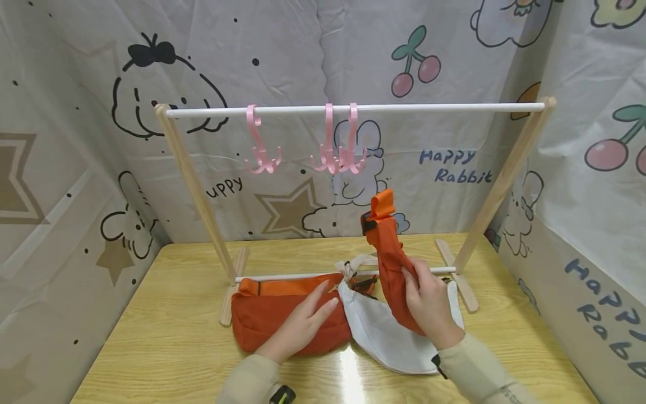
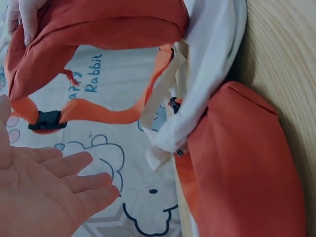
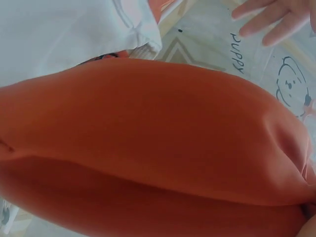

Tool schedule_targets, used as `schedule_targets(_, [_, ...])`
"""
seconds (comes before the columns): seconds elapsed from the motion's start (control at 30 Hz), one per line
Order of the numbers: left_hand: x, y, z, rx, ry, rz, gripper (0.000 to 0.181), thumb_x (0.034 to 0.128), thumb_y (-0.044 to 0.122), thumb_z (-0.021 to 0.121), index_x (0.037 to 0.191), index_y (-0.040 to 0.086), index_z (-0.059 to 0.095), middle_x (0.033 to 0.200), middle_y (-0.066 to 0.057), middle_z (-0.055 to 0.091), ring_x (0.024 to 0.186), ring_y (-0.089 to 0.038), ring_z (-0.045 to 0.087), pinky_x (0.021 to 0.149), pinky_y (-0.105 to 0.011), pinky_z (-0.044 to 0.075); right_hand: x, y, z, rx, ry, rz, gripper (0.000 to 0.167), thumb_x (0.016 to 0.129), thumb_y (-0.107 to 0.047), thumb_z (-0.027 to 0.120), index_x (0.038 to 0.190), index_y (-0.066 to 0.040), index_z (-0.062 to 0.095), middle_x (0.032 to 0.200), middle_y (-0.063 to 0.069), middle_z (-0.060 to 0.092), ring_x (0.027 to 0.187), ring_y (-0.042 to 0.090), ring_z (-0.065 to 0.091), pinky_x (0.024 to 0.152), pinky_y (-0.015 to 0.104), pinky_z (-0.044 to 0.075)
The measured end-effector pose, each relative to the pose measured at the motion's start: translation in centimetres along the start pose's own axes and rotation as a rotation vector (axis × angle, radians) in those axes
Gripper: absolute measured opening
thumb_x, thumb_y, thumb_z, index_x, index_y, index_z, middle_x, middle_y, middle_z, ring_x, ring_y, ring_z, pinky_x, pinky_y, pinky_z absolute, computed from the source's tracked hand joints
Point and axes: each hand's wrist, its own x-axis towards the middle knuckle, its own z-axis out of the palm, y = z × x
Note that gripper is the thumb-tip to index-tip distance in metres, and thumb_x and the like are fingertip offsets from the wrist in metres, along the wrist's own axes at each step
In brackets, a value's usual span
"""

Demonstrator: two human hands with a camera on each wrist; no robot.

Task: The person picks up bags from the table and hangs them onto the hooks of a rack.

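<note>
My right hand (image 1: 429,300) grips a red-orange waist bag (image 1: 391,269) and holds it up on end, its orange strap and black buckle (image 2: 48,120) at the top. In the right wrist view this bag (image 3: 148,133) fills most of the picture. My left hand (image 1: 303,322) is apart from it, with fingers extended over a second red-orange waist bag (image 1: 282,325) lying on the table. In the left wrist view the left palm (image 2: 54,192) shows, holding nothing. Beneath the raised bag lies a white drawstring bag (image 1: 388,336), partly covered by it.
Behind the bags stands a wooden rack with a white top rod (image 1: 429,108) and a lower rod (image 1: 282,277). Pink hooks (image 1: 262,160) hang from the top rod, two of them (image 1: 329,160) close together. Patterned cloth surrounds the wooden table (image 1: 166,314).
</note>
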Motion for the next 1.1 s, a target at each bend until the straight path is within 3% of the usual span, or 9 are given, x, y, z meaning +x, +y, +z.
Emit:
schedule_targets(0.3, [0.0, 1.8, 0.3, 0.012, -0.031, 0.048, 0.066, 0.1035, 0.042, 0.041, 0.151, 0.000, 0.026, 0.151, -0.020, 0.034, 0.140, -0.036, 0.029, 0.111, -0.055, 0.023, 0.1, -1.0, 1.0, 0.034, 0.023, -0.040, 0.025, 0.077, 0.016, 0.068, 0.099, 0.007, 0.061, 0.084, 0.019, 0.067, 0.069, 0.032, 0.068, 0.058, 0.044, 0.054])
schedule_targets(0.5, [0.3, 2.7, 0.6, -0.060, -0.060, 0.088, 0.060, 0.1057, 0.034, 0.039, 0.151, -0.002, 0.024, 0.152, -0.020, 0.034, 0.141, -0.034, 0.028, 0.112, -0.053, 0.021, -0.2, -1.8, 1.6, 0.040, 0.009, -0.084, 0.029, 0.075, 0.016, 0.069, 0.100, 0.006, 0.062, 0.083, 0.019, 0.068, 0.066, 0.032, 0.067, 0.055, 0.044, 0.054])
schedule_targets(0.77, [0.7, 3.7, 0.9, -0.115, -0.074, 0.081, 0.064, 0.1051, 0.040, 0.038, 0.153, 0.002, 0.021, 0.155, -0.017, 0.030, 0.142, -0.033, 0.027, 0.112, -0.050, 0.024, -0.5, -2.4, 2.4, 0.049, 0.015, -0.122, 0.031, 0.074, 0.015, 0.068, 0.104, 0.007, 0.063, 0.086, 0.019, 0.069, 0.071, 0.032, 0.068, 0.058, 0.044, 0.053])
schedule_targets(0.93, [1.1, 4.1, 1.3, -0.197, -0.088, 0.119, 0.063, 0.1060, 0.037, 0.036, 0.154, 0.000, 0.017, 0.156, -0.018, 0.026, 0.141, -0.031, 0.028, 0.112, -0.048, 0.026, -0.7, -3.0, 3.0, 0.056, -0.008, -0.149, 0.034, 0.074, 0.013, 0.070, 0.107, 0.007, 0.064, 0.093, 0.019, 0.070, 0.077, 0.032, 0.069, 0.062, 0.044, 0.055])
schedule_targets(1.1, [1.4, 4.2, 1.7, -0.243, -0.053, 0.113, 0.061, 0.1058, 0.037, 0.037, 0.154, 0.004, 0.021, 0.155, -0.014, 0.030, 0.141, -0.029, 0.029, 0.111, -0.049, 0.026, -1.0, -3.5, 3.5, 0.066, -0.017, -0.177, 0.039, 0.073, 0.013, 0.071, 0.110, 0.006, 0.065, 0.101, 0.018, 0.070, 0.086, 0.031, 0.069, 0.068, 0.044, 0.055])
